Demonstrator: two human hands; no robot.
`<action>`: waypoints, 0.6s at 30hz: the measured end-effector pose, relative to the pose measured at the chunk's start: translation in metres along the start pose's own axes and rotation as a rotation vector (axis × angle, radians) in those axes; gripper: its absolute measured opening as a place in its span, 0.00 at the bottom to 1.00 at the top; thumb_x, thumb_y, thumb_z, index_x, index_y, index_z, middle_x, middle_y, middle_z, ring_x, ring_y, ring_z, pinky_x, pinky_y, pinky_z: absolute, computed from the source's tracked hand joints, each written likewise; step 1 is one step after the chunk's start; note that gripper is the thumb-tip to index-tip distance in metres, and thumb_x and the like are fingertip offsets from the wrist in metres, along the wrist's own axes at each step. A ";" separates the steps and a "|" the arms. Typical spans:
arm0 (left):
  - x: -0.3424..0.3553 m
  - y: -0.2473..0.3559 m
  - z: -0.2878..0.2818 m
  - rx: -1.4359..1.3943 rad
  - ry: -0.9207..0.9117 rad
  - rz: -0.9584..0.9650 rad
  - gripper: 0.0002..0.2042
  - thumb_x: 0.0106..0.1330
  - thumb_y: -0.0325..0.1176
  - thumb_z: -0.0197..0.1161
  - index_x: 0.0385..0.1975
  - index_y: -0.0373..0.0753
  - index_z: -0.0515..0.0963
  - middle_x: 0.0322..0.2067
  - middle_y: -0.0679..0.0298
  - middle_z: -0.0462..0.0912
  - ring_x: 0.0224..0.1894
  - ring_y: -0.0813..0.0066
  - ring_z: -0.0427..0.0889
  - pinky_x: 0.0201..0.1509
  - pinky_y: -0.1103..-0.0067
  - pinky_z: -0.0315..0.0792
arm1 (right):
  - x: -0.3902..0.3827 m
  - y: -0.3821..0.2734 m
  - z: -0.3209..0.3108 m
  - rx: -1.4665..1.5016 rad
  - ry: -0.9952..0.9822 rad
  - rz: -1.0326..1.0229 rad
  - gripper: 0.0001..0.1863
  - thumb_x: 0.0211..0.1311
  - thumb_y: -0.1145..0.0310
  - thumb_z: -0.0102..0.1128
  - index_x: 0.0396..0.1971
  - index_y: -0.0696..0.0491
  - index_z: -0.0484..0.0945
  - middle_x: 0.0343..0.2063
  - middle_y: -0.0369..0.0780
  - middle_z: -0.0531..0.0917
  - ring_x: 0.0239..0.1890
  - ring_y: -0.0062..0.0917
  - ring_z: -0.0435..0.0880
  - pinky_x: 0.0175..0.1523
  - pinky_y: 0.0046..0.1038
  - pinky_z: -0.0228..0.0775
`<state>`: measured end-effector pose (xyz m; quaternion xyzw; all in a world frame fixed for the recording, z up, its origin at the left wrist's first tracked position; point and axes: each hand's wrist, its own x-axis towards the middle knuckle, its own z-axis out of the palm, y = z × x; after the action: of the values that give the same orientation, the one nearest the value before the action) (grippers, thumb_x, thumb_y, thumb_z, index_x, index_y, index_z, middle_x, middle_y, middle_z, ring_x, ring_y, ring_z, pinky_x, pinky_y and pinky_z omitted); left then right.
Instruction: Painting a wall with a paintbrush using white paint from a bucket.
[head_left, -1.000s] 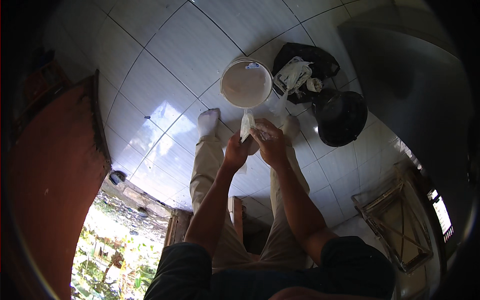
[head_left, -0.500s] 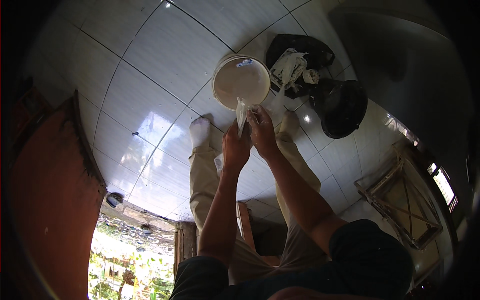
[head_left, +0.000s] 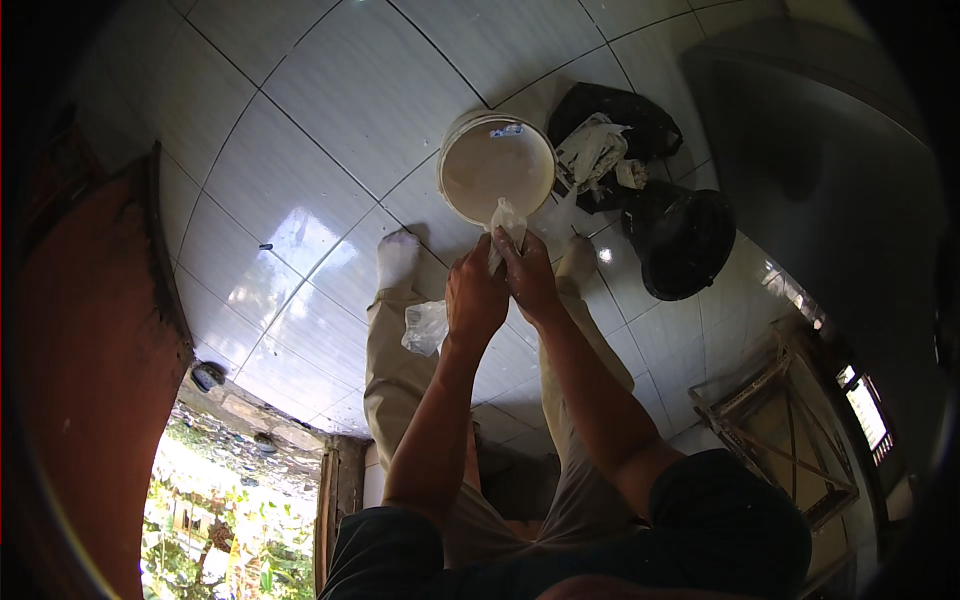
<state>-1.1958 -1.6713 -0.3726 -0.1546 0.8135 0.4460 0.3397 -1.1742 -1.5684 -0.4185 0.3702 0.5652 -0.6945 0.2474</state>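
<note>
Between my hands is a clear plastic bag (head_left: 508,216), its crumpled end standing up beyond my fingers at the near rim of a white bucket (head_left: 447,190). My left hand (head_left: 477,293) is closed round the bag. Pressed up against it, my right hand (head_left: 528,272) pinches the bag from the other side. Another piece of clear plastic (head_left: 426,327) hangs out beside my left wrist; whether it belongs to the same bag, I cannot tell. Inside the bucket is a pale beige surface with a small blue-and-white scrap (head_left: 507,130) near the far edge.
Right of the bucket lie a black plastic bag (head_left: 655,118) with crumpled whitish plastic (head_left: 593,150) on it, and a round black container (head_left: 690,240). A worn wooden frame (head_left: 790,440) leans at the lower right. My bare feet (head_left: 397,258) stand on pale floor tiles (head_left: 330,130).
My fingers have drawn together round the bag, and its end now stands more bunched up. More of the plastic beside my left wrist shows. The whole view has shifted slightly.
</note>
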 end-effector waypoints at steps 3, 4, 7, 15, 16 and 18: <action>0.000 -0.006 0.002 0.007 0.003 -0.017 0.13 0.65 0.28 0.58 0.48 0.33 0.75 0.36 0.41 0.84 0.44 0.37 0.81 0.45 0.56 0.74 | 0.001 -0.005 0.000 -0.044 -0.057 0.022 0.13 0.76 0.63 0.53 0.46 0.57 0.77 0.36 0.33 0.80 0.39 0.14 0.77 0.45 0.23 0.71; 0.001 -0.004 0.002 0.003 0.004 -0.025 0.13 0.65 0.29 0.58 0.48 0.33 0.75 0.37 0.41 0.84 0.44 0.37 0.81 0.45 0.56 0.74 | 0.002 -0.003 -0.002 -0.043 -0.051 0.021 0.13 0.76 0.63 0.53 0.46 0.57 0.77 0.36 0.33 0.80 0.39 0.14 0.77 0.45 0.23 0.71; 0.002 0.003 -0.001 -0.049 -0.043 -0.048 0.13 0.65 0.29 0.58 0.48 0.33 0.75 0.37 0.41 0.84 0.45 0.37 0.81 0.46 0.56 0.74 | 0.006 0.000 -0.003 -0.039 -0.042 0.030 0.13 0.77 0.62 0.53 0.46 0.57 0.77 0.37 0.34 0.80 0.38 0.14 0.77 0.45 0.23 0.71; -0.001 -0.002 -0.004 0.075 0.005 -0.034 0.16 0.63 0.30 0.62 0.49 0.31 0.76 0.37 0.40 0.83 0.45 0.38 0.81 0.48 0.55 0.74 | 0.005 -0.001 -0.002 0.100 -0.061 0.102 0.14 0.77 0.62 0.52 0.46 0.59 0.77 0.37 0.36 0.81 0.39 0.16 0.79 0.45 0.25 0.73; -0.001 -0.005 -0.005 0.112 -0.012 -0.027 0.20 0.61 0.31 0.65 0.51 0.29 0.76 0.36 0.38 0.83 0.44 0.37 0.80 0.50 0.54 0.74 | 0.003 -0.004 0.000 0.096 -0.067 0.101 0.14 0.77 0.62 0.52 0.46 0.59 0.77 0.37 0.36 0.81 0.39 0.16 0.79 0.45 0.25 0.73; 0.001 -0.009 -0.005 0.084 -0.006 -0.045 0.21 0.61 0.32 0.65 0.52 0.29 0.76 0.37 0.38 0.83 0.45 0.38 0.80 0.51 0.54 0.74 | 0.002 -0.011 0.006 0.127 -0.051 0.128 0.14 0.77 0.61 0.52 0.45 0.59 0.77 0.37 0.36 0.81 0.39 0.17 0.79 0.46 0.25 0.73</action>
<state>-1.1931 -1.6810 -0.3768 -0.1572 0.8267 0.4041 0.3585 -1.1849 -1.5714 -0.4133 0.4027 0.4885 -0.7210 0.2817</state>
